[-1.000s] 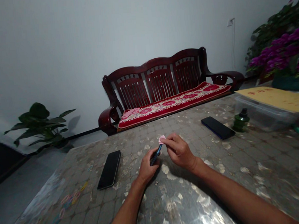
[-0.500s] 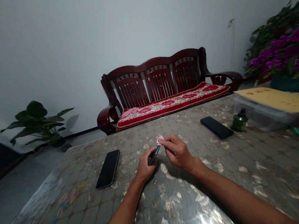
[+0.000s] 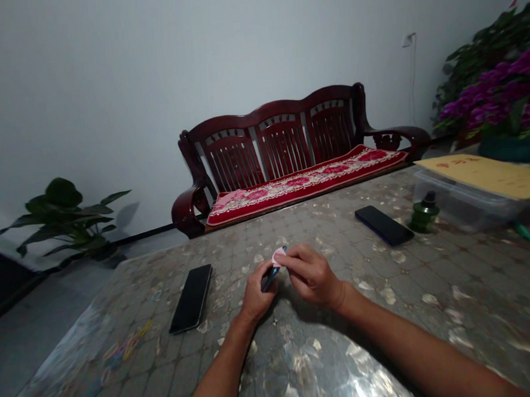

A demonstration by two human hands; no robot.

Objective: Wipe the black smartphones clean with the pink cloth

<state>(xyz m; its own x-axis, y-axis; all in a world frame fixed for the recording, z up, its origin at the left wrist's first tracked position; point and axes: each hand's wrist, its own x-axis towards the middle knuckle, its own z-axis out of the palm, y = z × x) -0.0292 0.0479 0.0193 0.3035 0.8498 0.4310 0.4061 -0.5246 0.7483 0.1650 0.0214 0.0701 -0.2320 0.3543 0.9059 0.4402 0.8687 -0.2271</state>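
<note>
My left hand (image 3: 256,292) is closed around a dark smartphone (image 3: 270,279) with a bluish edge, held tilted and nearly edge-on just above the table. Between the fingertips of my right hand (image 3: 312,274) is a small pink cloth (image 3: 278,257), pressed over the phone's edge near its far end. The phone's lower part is hidden by my left palm. On the table to the left lies a second black phone (image 3: 191,299). A third dark phone (image 3: 384,225) rests farther off to the right.
A small green bottle (image 3: 424,214) stands beside a clear plastic box (image 3: 472,207) with a yellow sheet (image 3: 492,175) on top. Several coloured rubber bands (image 3: 126,349) are scattered at the left. Beyond the table is a wooden bench (image 3: 283,140) with a red cushion.
My right hand has slid the pink cloth down along the phone's edge, towards my left hand, baring the far tip. The left hand keeps its hold, nearly still.
</note>
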